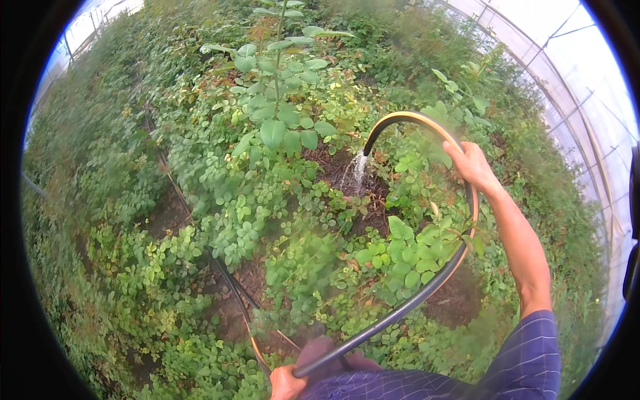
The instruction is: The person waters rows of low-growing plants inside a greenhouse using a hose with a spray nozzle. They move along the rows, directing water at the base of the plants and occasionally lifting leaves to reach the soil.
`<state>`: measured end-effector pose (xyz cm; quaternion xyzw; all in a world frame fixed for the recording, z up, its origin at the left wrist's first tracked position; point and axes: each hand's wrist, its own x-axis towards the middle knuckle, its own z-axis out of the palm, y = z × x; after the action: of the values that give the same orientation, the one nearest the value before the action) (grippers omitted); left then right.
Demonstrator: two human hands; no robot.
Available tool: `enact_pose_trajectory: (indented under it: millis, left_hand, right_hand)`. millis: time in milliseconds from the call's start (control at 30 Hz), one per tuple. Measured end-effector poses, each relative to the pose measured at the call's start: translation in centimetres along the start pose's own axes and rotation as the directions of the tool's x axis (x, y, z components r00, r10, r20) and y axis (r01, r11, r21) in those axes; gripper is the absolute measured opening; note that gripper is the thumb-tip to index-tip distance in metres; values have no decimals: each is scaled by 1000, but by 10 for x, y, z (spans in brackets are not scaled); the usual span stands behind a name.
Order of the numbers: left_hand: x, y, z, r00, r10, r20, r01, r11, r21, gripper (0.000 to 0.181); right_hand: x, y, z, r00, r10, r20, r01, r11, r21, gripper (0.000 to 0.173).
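Observation:
My right hand [472,165] is closed around a black garden hose [390,314] with an orange stripe, a short way back from its outlet. From there the hose arches up and over to the left, and its end points down. Water [359,167] pours from that end onto dark soil [334,167] between the plants. Low at the bottom edge, my left hand [287,382] grips another stretch of the same hose near my body. Between my hands the hose bows out to the right, passing in front of leafy stems [400,245].
Dense green bushes [165,275] surround me, rose-like in leaf. One tall leafy shoot [277,75] rises ahead. More hose [232,285] trails on the ground to the left, among the plants. Translucent greenhouse sheeting [590,100] on a frame stands along the right.

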<state>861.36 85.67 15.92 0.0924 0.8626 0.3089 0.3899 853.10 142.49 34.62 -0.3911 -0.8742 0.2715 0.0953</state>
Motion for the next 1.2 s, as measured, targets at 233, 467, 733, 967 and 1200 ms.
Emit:
enact_pose_trajectory:
  millis: [233,467,733,967,1200]
  left_hand:
    - [19,13,-16,980,-198,29,198,980,-8,36]
    - [24,-4,-7,998,-60,11,60,998,-14,46]
    - [30,6,-11,983,-184,15,185,979,-87,30]
    - [40,-6,-14,980,-15,-196,-4,996,-94,21]
    - [40,17,-20,979,-129,-158,86,964,-251,21]
  right_hand:
    - [24,-4,13,993,-11,-115,38,971,237,48]
    - [27,-12,-2,998,20,-53,-18,999,31,48]
    - [50,-56,3,992,-103,-75,114,981,155,50]
    - [90,-109,18,974,-196,-111,218,946,242,52]
    - [96,-124,20,961,-234,-147,259,948,184,52]
